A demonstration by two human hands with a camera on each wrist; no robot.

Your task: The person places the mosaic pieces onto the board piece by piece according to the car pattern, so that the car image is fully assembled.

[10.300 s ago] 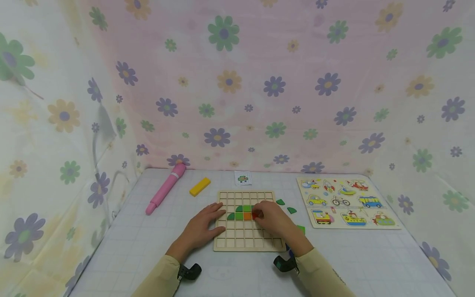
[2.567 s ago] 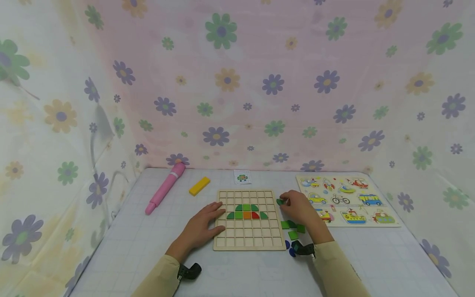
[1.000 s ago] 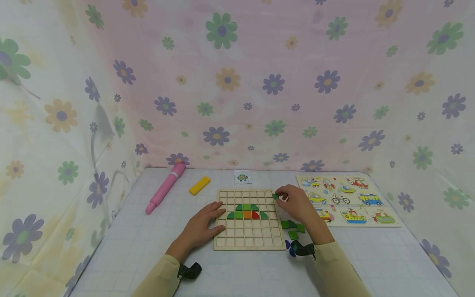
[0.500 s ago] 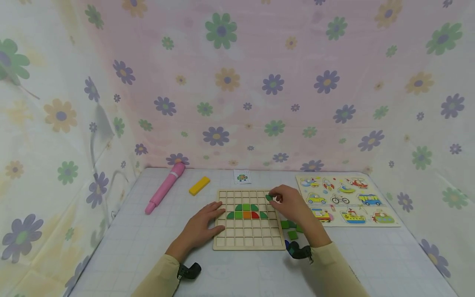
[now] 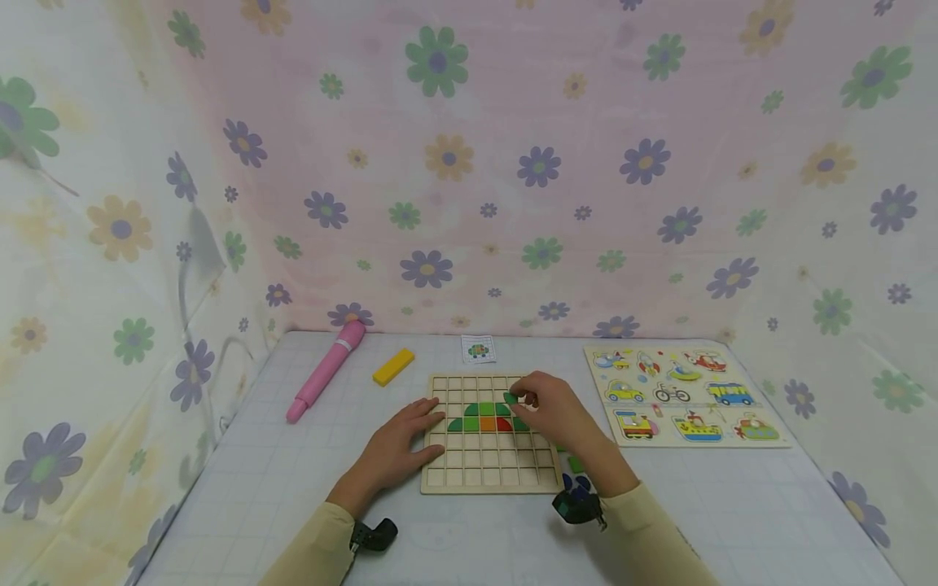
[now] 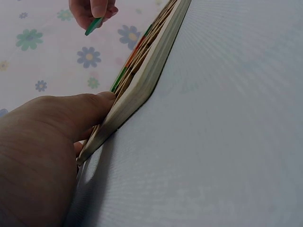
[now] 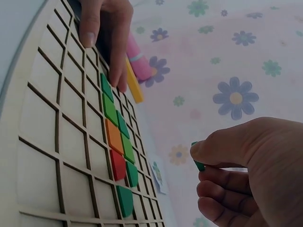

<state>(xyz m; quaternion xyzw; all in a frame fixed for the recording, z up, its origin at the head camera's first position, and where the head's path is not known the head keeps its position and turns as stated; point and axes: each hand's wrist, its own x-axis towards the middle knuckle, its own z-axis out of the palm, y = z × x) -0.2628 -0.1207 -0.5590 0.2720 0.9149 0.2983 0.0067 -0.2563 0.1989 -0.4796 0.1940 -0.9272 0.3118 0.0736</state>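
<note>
A wooden grid board [image 5: 472, 478] lies on the table, with several green tiles, one orange tile [image 5: 488, 424] and one red tile [image 5: 503, 424] in its middle cells. My right hand [image 5: 560, 415] pinches a dark green rounded tile [image 5: 510, 398] between thumb and fingers, held above the board's right half. In the right wrist view that tile [image 7: 200, 165] is mostly covered by the thumb and stands off the board. With fingers spread, my left hand [image 5: 396, 443] rests on the board's left edge; its thumb [image 6: 92, 106] touches the rim in the left wrist view.
Loose green tiles [image 5: 576, 464] and blue pieces [image 5: 582, 483] lie right of the board, partly hidden by my right arm. Behind it is a small picture card [image 5: 479, 350]. A yellow block [image 5: 394, 367] and pink stick [image 5: 327, 372] lie left; a vehicle puzzle [image 5: 689, 399] lies right.
My right hand has picked up the dark green tile from beside the board and carried it left over the grid. Earlier, red and green tiles were added. The left hand stays put.
</note>
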